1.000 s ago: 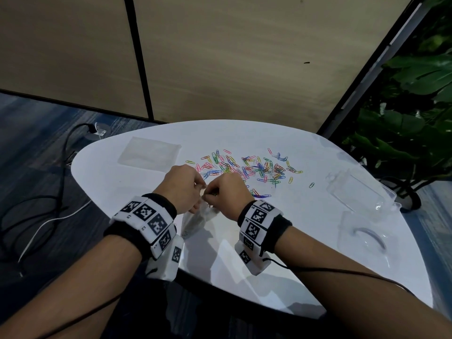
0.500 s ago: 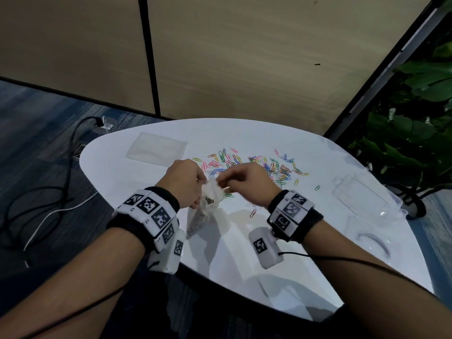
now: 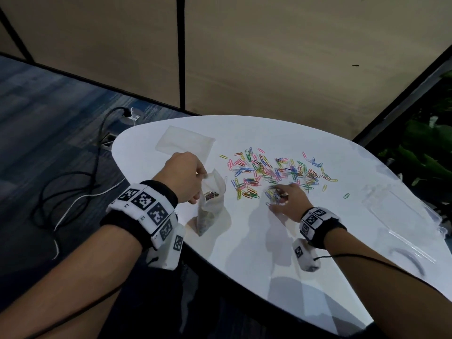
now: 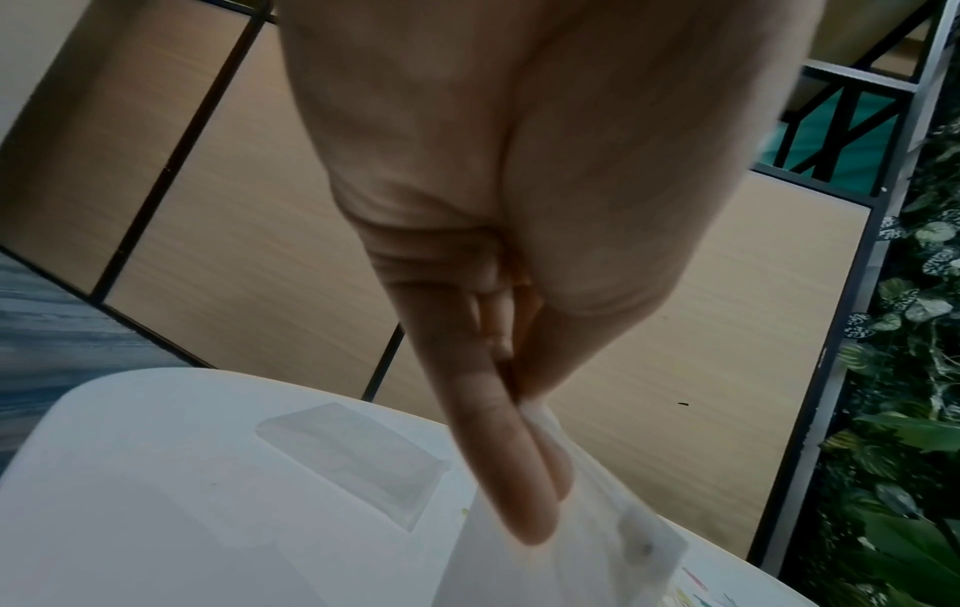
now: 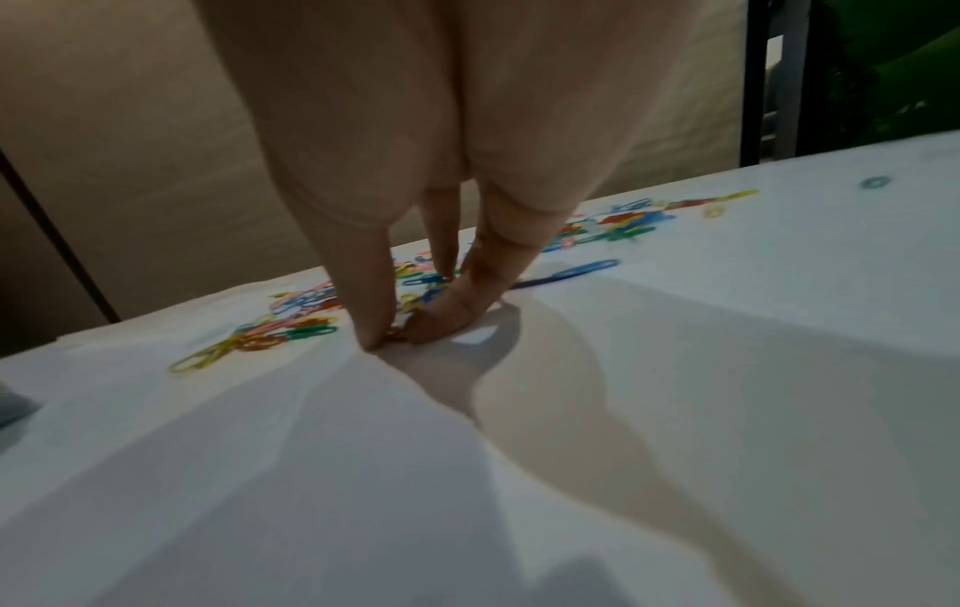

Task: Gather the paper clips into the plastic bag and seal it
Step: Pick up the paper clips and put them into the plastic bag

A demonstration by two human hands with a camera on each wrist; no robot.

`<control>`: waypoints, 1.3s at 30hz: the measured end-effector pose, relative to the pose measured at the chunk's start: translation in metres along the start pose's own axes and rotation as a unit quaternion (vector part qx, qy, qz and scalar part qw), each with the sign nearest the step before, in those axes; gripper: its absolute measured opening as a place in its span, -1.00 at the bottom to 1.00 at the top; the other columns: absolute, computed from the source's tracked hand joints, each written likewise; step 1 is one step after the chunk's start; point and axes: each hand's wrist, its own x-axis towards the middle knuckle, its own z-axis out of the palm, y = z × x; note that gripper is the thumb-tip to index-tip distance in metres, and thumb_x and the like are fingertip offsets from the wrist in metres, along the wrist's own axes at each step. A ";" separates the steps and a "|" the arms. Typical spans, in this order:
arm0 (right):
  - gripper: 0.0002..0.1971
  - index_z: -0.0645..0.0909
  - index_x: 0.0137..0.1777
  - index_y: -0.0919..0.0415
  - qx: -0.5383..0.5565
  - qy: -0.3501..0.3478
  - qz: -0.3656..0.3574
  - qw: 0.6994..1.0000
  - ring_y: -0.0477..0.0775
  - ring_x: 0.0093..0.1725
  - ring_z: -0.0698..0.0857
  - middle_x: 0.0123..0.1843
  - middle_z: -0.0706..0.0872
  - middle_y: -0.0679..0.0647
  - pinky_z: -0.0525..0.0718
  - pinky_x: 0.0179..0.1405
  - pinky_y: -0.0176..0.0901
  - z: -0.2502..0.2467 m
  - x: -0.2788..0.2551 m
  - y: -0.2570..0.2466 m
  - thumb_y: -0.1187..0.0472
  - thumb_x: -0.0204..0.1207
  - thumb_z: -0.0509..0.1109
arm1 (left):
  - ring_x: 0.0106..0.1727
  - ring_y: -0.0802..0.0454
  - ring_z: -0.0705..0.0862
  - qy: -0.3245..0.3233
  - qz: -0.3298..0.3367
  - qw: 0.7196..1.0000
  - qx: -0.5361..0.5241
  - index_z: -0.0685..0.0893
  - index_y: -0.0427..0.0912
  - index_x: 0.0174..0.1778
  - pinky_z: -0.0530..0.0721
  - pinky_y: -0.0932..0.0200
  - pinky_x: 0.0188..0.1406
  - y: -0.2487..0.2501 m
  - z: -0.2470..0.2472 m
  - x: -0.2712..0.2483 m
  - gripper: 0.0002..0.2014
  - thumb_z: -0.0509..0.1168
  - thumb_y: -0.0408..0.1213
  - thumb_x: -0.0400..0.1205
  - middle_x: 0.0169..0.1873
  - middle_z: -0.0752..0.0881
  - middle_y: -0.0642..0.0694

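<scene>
We see the white rounded surface [image 3: 244,253] first, standing before tan wall panels [image 3: 269,57], with leafy plants [image 3: 430,152] at the right and dark cables [image 3: 73,182] on the floor at the left. On the right part of the surface lie clear plastic box pieces [image 3: 401,211], and at its far left lies a flat spare clear bag [image 3: 184,142], untouched.

Our left hand [image 3: 184,178] holds the plastic bag [image 3: 210,204] upright near the front left edge. In the left wrist view the thumb and fingers [image 4: 519,484] are pressed together on the bag's upper rim, so this hand is clamped on the bag. The bag's mouth gapes toward the right, its bottom rests on the surface, and a few clips already show inside it.

Our right hand [image 3: 286,200] reaches down at the near edge of the scattered paper clips [image 3: 274,172], which lie in many colours across the middle of the surface, just right of the bag. In the right wrist view the thumb and fingertips [image 5: 452,316] come together on the surface, pinching a small bunch of clips; how many, we cannot tell through the blur.

One green clip [image 3: 346,196] lies apart at the right.
</scene>
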 end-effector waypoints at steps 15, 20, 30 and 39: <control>-0.79 0.73 0.09 0.25 -0.172 0.078 -0.025 0.982 0.21 -0.03 0.72 0.11 0.63 0.23 0.69 -0.10 -0.13 0.023 0.047 -0.033 0.43 0.51 0.39 | -0.43 -0.17 0.86 -0.025 0.021 0.999 0.014 0.78 -0.24 0.01 0.89 -0.15 -0.25 0.011 0.015 0.011 -0.84 0.28 -0.36 0.74 -0.45 0.83 -0.26; -0.85 0.82 -0.02 0.27 -0.081 0.084 0.033 0.993 0.09 -0.09 0.77 -0.07 0.84 0.15 0.66 -0.06 -0.27 -0.005 0.042 -0.025 0.27 0.56 0.42 | -0.43 -0.17 0.86 -0.030 0.021 0.999 0.017 0.79 -0.25 0.03 0.89 -0.14 -0.25 0.014 0.017 0.011 -0.84 0.28 -0.37 0.74 -0.44 0.83 -0.27; -0.73 0.68 0.21 0.43 0.659 -0.100 0.101 0.739 -0.01 0.03 0.82 0.02 0.83 0.19 0.76 -0.02 -0.35 -0.074 -0.002 -0.091 0.34 0.55 0.46 | -0.41 -0.17 0.87 -0.011 0.005 1.000 0.012 0.78 -0.28 0.07 0.90 -0.08 -0.26 0.024 0.020 0.007 -0.80 0.23 -0.50 0.72 -0.38 0.83 -0.29; -0.80 0.81 0.05 0.27 0.276 -0.028 -0.135 0.951 0.00 -0.08 0.82 -0.03 0.86 0.15 0.75 0.13 -0.18 -0.021 -0.043 -0.160 0.39 0.44 0.52 | -0.40 -0.24 0.86 -0.001 0.011 1.000 -0.009 0.81 -0.38 -0.10 0.89 -0.12 -0.26 0.023 0.020 0.005 -0.78 0.23 -0.53 0.68 -0.41 0.83 -0.34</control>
